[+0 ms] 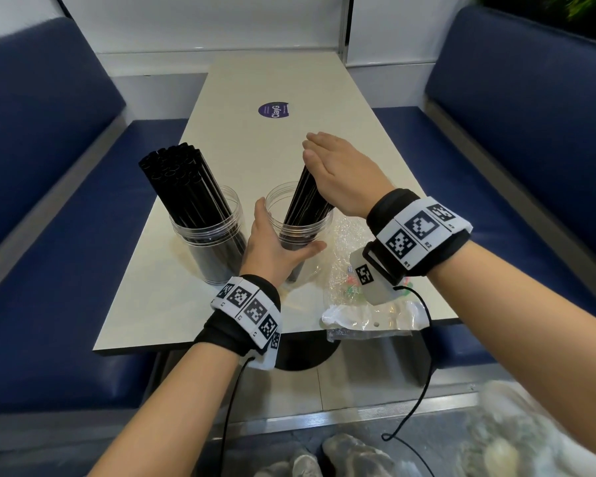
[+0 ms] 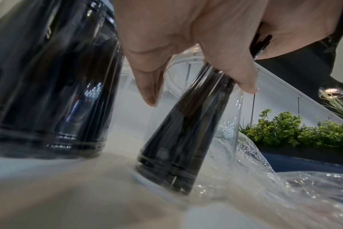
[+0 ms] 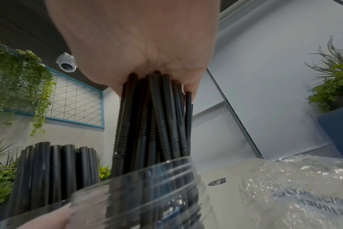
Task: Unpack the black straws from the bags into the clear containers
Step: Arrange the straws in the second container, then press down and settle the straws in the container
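The left hand (image 1: pixel 272 249) curls around the right jar (image 1: pixel 301 235); the right hand (image 1: pixel 338 173), fingers flat, presses the leaning straws (image 1: pixel 307 197). A hard push could tip the jar.

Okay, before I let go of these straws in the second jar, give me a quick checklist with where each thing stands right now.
1. Right jar steadied: ok, the left hand wraps its side.
2. Thin straws inside the jar: ok, their lower ends are in it, and they lean toward the right.
3. Straw tops pressed level: cannot tell, the flat right hand covers them.
4. Left jar out of the way: ok, it stands beside, apart, packed with wide straws.
5. Empty bag clear of the jar: not ok, it lies right against the jar's base at the table edge.
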